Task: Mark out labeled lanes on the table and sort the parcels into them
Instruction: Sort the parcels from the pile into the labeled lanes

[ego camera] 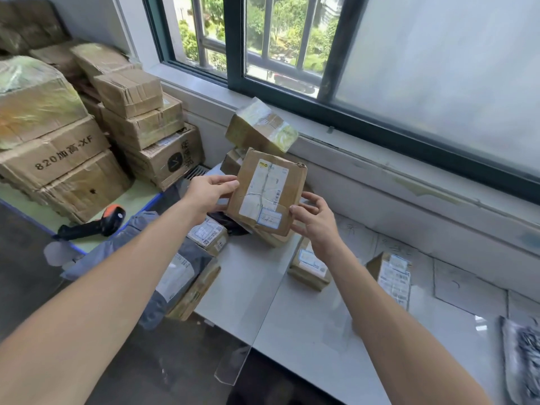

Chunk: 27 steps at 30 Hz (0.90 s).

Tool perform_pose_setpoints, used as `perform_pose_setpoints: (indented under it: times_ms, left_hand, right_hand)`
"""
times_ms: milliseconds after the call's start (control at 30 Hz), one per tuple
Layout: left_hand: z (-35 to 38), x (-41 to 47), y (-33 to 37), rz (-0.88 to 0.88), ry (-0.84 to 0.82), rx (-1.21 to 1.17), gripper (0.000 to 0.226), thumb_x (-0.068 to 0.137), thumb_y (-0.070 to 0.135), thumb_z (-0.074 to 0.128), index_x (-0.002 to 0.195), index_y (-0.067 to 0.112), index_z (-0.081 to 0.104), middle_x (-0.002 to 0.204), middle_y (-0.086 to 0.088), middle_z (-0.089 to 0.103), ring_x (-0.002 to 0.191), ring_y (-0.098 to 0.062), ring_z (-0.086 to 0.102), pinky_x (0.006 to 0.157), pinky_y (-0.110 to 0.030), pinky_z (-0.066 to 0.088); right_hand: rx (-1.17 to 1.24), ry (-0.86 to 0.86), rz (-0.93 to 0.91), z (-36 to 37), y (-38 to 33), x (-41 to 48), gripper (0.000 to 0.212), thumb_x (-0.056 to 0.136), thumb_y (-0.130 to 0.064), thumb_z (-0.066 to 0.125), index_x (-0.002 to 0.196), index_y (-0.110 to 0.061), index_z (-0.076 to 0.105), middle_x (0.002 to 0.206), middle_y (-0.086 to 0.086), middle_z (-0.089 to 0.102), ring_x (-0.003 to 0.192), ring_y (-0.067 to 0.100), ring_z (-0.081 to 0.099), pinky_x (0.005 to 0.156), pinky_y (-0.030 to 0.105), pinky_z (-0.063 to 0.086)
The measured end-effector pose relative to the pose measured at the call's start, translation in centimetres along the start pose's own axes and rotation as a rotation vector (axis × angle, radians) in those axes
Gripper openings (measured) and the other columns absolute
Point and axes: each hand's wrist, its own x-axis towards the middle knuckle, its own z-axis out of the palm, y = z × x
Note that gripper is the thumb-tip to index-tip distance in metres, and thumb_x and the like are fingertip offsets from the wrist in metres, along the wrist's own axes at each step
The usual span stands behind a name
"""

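I hold a flat brown cardboard parcel (pixel 267 191) with a white shipping label up above the white table (pixel 306 331). My left hand (pixel 211 192) grips its left edge, thumb on the front. My right hand (pixel 314 220) holds its lower right corner, fingers curled at the edge. Two small labelled parcels lie on the table to the right, one parcel (pixel 309 267) under my right wrist and another parcel (pixel 390 273) further right. Clear tape strips (pixel 263 314) and paper sheets (pixel 467 285) mark lanes on the table. A heap of unsorted parcels (pixel 207 235) lies at the left.
Stacked cardboard boxes (pixel 146 124) fill the left side by the wall. A black and orange barcode scanner (pixel 96 223) lies on a green mat. A taped box (pixel 261 127) leans on the window ledge. Grey mailer bags (pixel 163 276) hang over the table's left edge; another bag (pixel 523 352) lies far right.
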Motion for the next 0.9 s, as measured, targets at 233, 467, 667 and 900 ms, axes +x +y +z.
perform_pose_setpoints:
  times_ms: [233,467,667,900]
  left_hand:
    - [1.1,-0.9,-0.1,-0.001,0.008,0.002,0.021,0.088,0.014,0.073,0.109,0.012,0.073,0.098,-0.004,0.076,0.093,-0.017,0.072,0.056,-0.029,0.058]
    - [2.1,-1.6,-0.5,-0.006,0.002,0.004,0.022,0.088,0.014,0.072,0.109,0.013,0.072,0.098,-0.003,0.075,0.091,-0.016,0.071,0.052,-0.025,0.056]
    - [3.9,-1.8,-0.8,-0.029,-0.034,0.006,0.017,0.088,0.014,0.073,0.105,0.015,0.072,0.103,-0.005,0.074,0.096,-0.019,0.07,0.058,-0.03,0.059]
    - [8.0,-1.9,-1.2,-0.043,-0.088,0.023,0.02,0.086,0.013,0.075,0.105,0.011,0.071,0.1,-0.006,0.075,0.093,-0.019,0.071,0.057,-0.032,0.058]
  right_hand:
    - [-0.012,0.003,-0.012,-1.1,0.0,-0.7,0.04,0.086,-0.008,0.073,0.118,-0.024,0.056,0.113,0.008,0.065,0.099,0.019,0.07,0.084,0.044,0.06]
    - [-0.008,0.01,-0.01,-2.3,0.2,-1.5,0.04,0.086,-0.008,0.072,0.119,-0.023,0.057,0.118,0.012,0.065,0.105,0.024,0.068,0.086,0.046,0.059]
    - [0.005,0.03,-0.01,-4.2,0.5,-2.6,0.039,0.087,-0.008,0.071,0.119,-0.022,0.057,0.116,0.013,0.068,0.101,0.023,0.07,0.082,0.041,0.06]
    - [0.047,0.106,-0.003,-7.5,0.3,-3.9,0.037,0.089,-0.005,0.067,0.121,-0.019,0.056,0.105,0.009,0.074,0.097,0.023,0.072,0.073,0.034,0.061]
